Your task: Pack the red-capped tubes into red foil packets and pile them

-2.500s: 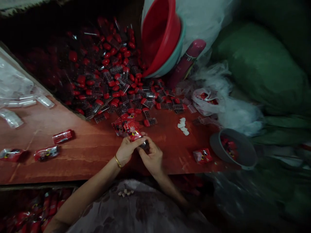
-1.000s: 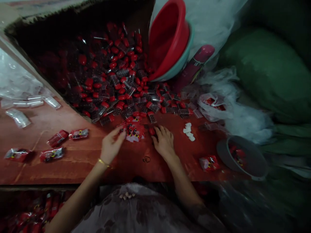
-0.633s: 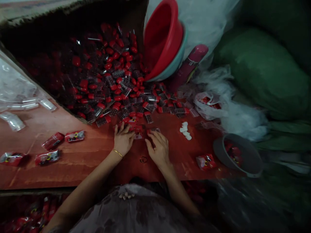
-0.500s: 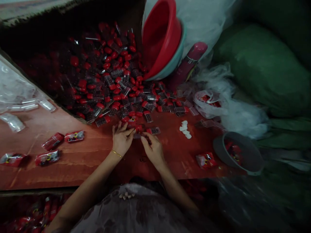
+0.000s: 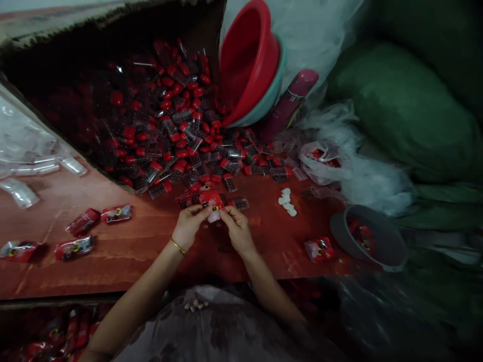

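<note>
Fingers [image 5: 202,213] of the left hand [image 5: 190,226] and right hand [image 5: 236,229] are pinched together on a red packet [image 5: 212,201], held just above the surface [image 5: 151,241]. Its print is blurred and its lower edge is hidden by the fingertips. At twelve o'clock a heap of red-capped boxes [image 5: 177,125] fades into shadow. At three o'clock a grey bowl [image 5: 368,236] is seen, its contents hard to make out.

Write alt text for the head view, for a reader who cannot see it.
Both hands, left hand and right hand, pinch one red packet over a reddish table. Behind it lies a heap of red-capped boxes; finished packets lie left, a grey bowl right.
</note>
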{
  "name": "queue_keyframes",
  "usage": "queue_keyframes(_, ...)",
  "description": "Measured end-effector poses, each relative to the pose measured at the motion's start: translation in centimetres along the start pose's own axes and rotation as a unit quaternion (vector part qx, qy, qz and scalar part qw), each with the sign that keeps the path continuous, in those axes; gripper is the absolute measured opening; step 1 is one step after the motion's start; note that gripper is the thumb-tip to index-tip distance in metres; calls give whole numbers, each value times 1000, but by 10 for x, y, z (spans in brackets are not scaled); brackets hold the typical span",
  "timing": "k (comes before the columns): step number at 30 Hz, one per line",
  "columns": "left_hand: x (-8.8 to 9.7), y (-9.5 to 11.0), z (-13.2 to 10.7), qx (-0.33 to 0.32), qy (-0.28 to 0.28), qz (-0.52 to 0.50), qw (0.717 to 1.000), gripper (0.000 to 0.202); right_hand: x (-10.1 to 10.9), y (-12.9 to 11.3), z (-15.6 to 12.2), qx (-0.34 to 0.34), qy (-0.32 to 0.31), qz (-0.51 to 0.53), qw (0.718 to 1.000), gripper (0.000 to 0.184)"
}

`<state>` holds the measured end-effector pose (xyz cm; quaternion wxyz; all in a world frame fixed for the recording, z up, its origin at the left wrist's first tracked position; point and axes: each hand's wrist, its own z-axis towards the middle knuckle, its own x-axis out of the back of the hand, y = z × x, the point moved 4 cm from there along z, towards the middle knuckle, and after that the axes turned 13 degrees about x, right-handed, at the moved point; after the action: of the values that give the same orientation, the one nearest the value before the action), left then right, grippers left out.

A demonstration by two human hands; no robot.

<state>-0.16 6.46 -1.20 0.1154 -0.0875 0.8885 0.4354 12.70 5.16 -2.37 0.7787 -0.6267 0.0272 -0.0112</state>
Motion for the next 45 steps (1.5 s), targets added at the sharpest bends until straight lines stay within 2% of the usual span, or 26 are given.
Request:
queue_keyframes(3,1,1,0,-90,43,30,995,31,-1,-1,-3,2,11,-20,1000,25)
queue_keyframes(7,2,-8,0,-119,82,90,985,30,-3,-5,-8,35,21,-110,993,35)
queue_keyframes(9,3,-13,0,-102,92,74,988,31,-5,-7,-8,58,25,-147,987,39)
queue_keyframes(11,2,-15,-1,-66,76,21,995,31,-7,-9,-7,79,8,-167,983,38)
queue_keyframes(14,-1,-15,-1,4,26,-71,997,38,-7,-10,-2,97,-57,-187,976,32)
queue_keyframes(16,0,-12,-1,37,20,-103,994,41,-1,-13,4,110,-96,-205,968,29)
queue_keyframes(19,7,-6,2,68,32,-134,988,40,25,-19,15,157,-126,-315,928,28)
queue_keyframes(21,11,-4,4,88,31,-158,983,39,47,-18,24,168,-139,-436,873,37)
queue_keyframes(23,13,-4,5,102,26,-171,980,40,66,-10,31,144,-163,-512,831,46)
queue_keyframes(25,13,-5,5,111,21,-172,979,39,77,0,32,134,-191,-542,807,45)
queue_keyframes(27,11,-7,5,117,17,-169,978,37,81,6,29,140,-203,-548,799,39)
queue_keyframes(30,11,-10,3,123,22,-170,977,35,78,6,14,160,-181,-524,817,32)
queue_keyframes(33,12,-11,2,127,22,-167,978,35,70,-11,-7,189,-157,-427,870,32)
queue_keyframes(35,11,-11,1,126,16,-159,979,36,61,-26,-19,207,-162,-357,896,32)
queue_keyframes(39,7,-12,-1,110,9,-145,983,36,47,-49,-29,232,-177,-306,906,34)
queue_keyframes(45,7,-12,-4,74,8,-113,991,39,40,-44,-24,233,-193,-311,901,33)
